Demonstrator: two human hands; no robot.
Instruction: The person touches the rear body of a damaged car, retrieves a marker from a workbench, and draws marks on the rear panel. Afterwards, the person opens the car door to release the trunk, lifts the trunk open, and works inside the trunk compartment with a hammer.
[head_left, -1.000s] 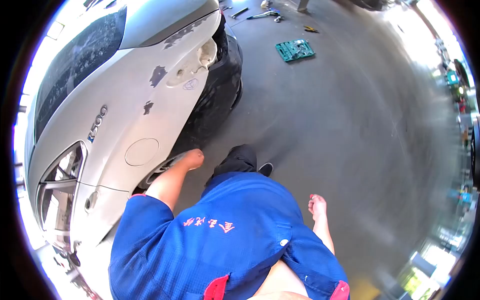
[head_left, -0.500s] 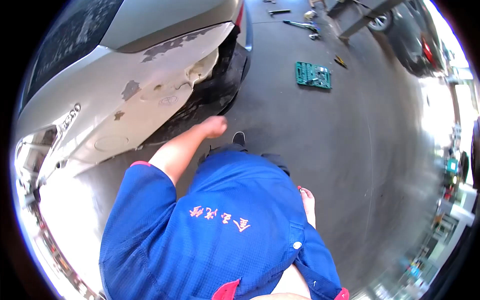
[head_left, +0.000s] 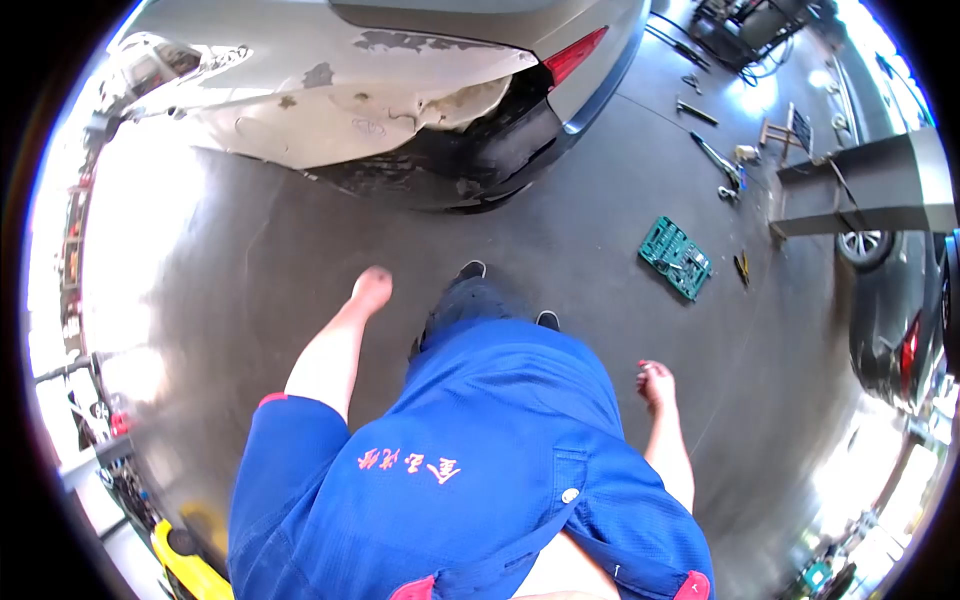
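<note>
My left hand (head_left: 373,288) hangs over the grey floor to the left of my legs. Its fingers look curled in and nothing shows in them, though the hand is slightly blurred. On the other side, my right hand (head_left: 655,385) is closed with a small red bit showing at its fingers; what it holds is too small to name. Ahead of me stands a silver car (head_left: 270,125) with scraped paint and an open gap at its rear corner, beside a red tail light (head_left: 577,57). Both hands are apart from the car.
On the floor at the right lie an open green tool case (head_left: 676,258), yellow-handled pliers (head_left: 741,268), a hammer (head_left: 697,111) and a long tool (head_left: 715,158). A grey lift post (head_left: 865,185) and a dark car (head_left: 885,330) stand farther right. Something yellow (head_left: 185,565) is at lower left.
My view has turned right and the silver car sits farther up and away. My left hand has moved from near the bumper down and left. My right hand has swung out into fuller view.
</note>
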